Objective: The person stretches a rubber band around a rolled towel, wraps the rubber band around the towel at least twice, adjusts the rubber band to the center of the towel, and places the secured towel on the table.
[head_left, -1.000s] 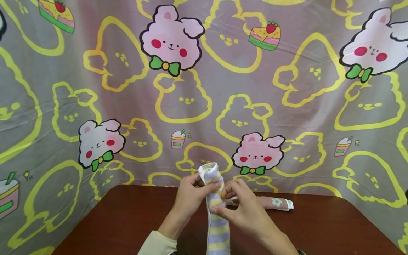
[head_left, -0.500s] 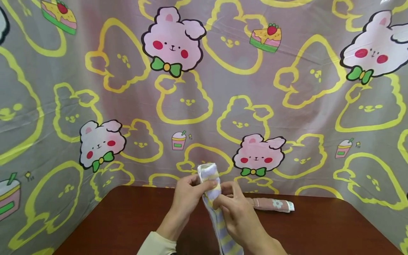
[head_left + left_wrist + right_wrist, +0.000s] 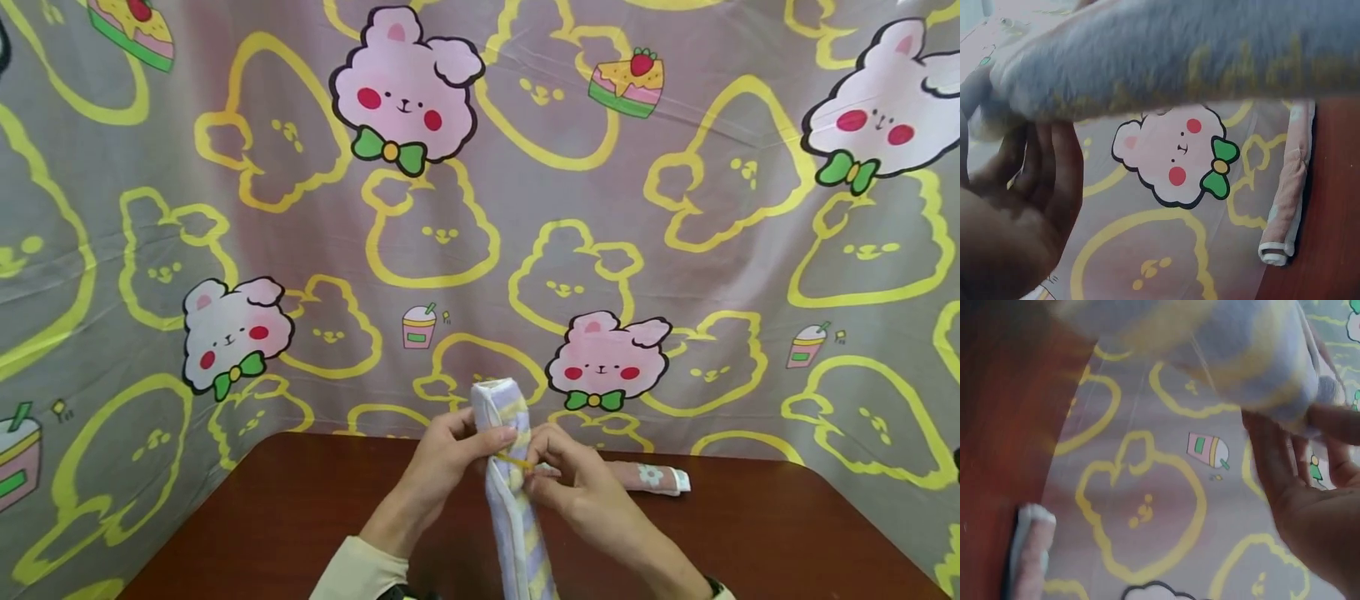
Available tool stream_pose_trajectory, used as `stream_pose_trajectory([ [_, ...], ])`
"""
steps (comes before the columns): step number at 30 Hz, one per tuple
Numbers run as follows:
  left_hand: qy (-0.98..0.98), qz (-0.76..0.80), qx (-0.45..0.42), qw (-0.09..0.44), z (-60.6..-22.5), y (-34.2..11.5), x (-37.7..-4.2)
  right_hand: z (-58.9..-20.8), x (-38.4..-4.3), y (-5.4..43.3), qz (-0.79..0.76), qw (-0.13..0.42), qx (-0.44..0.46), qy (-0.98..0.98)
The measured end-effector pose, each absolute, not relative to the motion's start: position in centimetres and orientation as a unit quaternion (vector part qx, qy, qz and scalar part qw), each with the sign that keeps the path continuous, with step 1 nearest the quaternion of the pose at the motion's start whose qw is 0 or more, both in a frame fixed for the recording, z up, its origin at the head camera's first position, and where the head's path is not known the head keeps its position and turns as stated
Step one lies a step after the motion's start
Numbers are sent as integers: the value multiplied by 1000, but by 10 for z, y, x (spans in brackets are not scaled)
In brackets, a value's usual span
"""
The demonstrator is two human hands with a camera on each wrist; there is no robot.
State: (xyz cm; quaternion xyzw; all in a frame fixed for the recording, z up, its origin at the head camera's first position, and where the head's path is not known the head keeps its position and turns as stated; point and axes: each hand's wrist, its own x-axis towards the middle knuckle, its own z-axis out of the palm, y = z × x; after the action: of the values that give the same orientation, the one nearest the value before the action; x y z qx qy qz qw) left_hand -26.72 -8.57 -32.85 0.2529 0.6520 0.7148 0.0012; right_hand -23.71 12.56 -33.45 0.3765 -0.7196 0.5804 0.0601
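A towel rolled long and narrow, with lavender and yellow stripes and a white edge, stands nearly upright between both hands in the head view. The left hand grips it near its top, thumb across the front. Just below that thumb a thin yellow rubber band crosses the roll. The right hand pinches the band at the towel's right side and draws it outward. In the left wrist view the striped towel spans the top, with the left hand's fingers under it. The towel's lower end leaves the head view.
A second rolled towel, pink with a pale flower and white end, lies on the brown table behind the right hand. A curtain with cartoon bears rises behind and beside the table.
The striped towel has turned so its white edge faces front, its lower end shifting about. The right hand's fingers, earlier close against the roll, now hold the yellow band out to the right.
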Motion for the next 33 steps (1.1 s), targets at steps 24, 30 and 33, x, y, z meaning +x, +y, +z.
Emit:
stream_pose_trajectory([
  [24, 672, 725, 121, -94, -325, -69, -258, -342, -228, 101, 315, 389, 414, -760],
  [30, 653, 736, 174, -50, -330, -75, -266, -337, -233, 111, 450, 273, 390, -756],
  [33, 646, 729, 226, -5, -331, -81, -270, -334, -236, 117, 524, 186, 391, -733],
])
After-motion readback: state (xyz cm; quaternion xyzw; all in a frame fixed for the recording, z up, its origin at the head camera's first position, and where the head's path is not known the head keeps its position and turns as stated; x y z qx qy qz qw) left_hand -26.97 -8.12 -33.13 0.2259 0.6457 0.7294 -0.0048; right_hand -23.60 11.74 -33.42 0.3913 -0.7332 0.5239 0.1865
